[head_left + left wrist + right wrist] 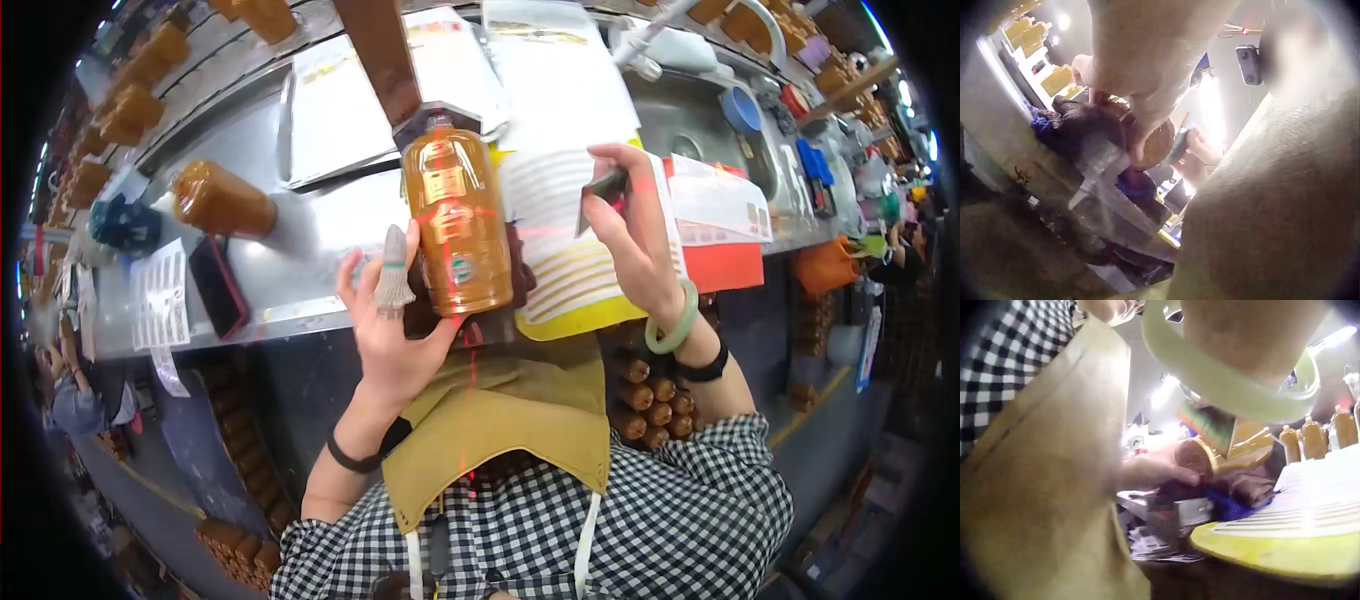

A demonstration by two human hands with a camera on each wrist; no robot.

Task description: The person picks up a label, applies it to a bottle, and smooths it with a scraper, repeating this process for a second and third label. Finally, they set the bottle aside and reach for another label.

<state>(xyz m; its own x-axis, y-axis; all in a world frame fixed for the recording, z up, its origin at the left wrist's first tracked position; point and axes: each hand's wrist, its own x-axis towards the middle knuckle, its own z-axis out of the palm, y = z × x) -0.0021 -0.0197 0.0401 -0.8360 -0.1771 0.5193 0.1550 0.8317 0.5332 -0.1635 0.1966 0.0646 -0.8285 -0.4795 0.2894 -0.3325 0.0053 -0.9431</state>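
Observation:
A glossy brown bottle (458, 215) with gold characters lies on dark cloth (1254, 484), its neck toward a dark bracket (440, 115) on a wooden bar. My left hand (392, 330) holds the bottle near its base, thumb at the bottom edge and fingers along the left side. One finger of that hand wears a whitish fabric wrap (394, 268). Right of the bottle, my right hand (640, 235) pinches a flat dark scraper-like piece (604, 187), which shows green and orange in the right wrist view. Under this hand lies a white sheet with gold stripes (560, 220) on a yellow board (575, 322).
Another brown bottle (222, 198) stands at the left, near a phone (218, 285) and a label sheet (160, 300). White papers (345, 110) cover the back of the metal bench. A red sheet (725, 267), a sink (690, 130) and a blue cup (741, 108) are at the right.

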